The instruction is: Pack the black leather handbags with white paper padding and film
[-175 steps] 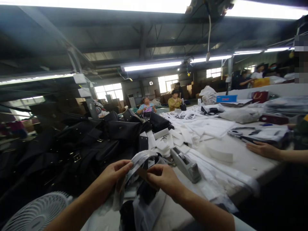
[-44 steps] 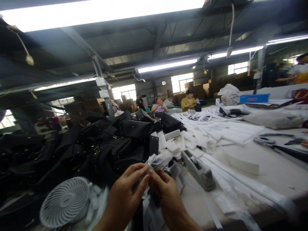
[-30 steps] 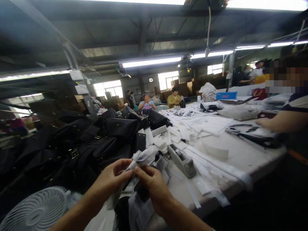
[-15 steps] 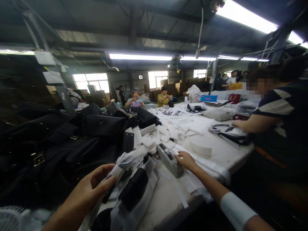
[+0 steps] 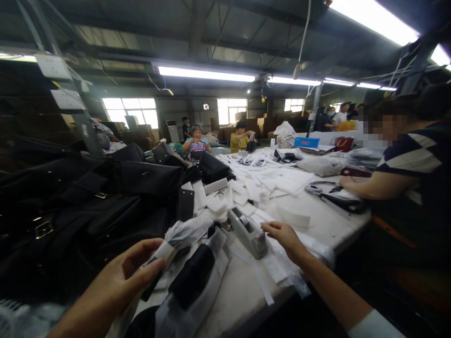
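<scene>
My left hand [image 5: 132, 267] is closed, thumb against fingers, round a white-wrapped strap [image 5: 169, 253] with a dark part beneath it. Just right of it lies a black bag piece [image 5: 193, 274], partly covered in thin white wrapping [image 5: 216, 267]. My right hand [image 5: 287, 241] is beside the front end of a grey tape dispenser [image 5: 248, 234]. Its thumb and fingertips come together in a pinch; whether a bit of clear tape is between them cannot be made out. A narrow white strip [image 5: 262, 281] lies before the dispenser.
Black bags [image 5: 70, 202] with gold buckles are heaped at the left. White foam pieces [image 5: 225, 197] cover the middle of the table [image 5: 327, 220]. At right a co-worker [image 5: 408, 164] handles a black-and-white bag [image 5: 338, 199]. Two people sit beyond the table.
My right hand has shifted slightly right, off the dispenser's side. My left hand has moved a little left and down with the strap. The view has tilted slightly.
</scene>
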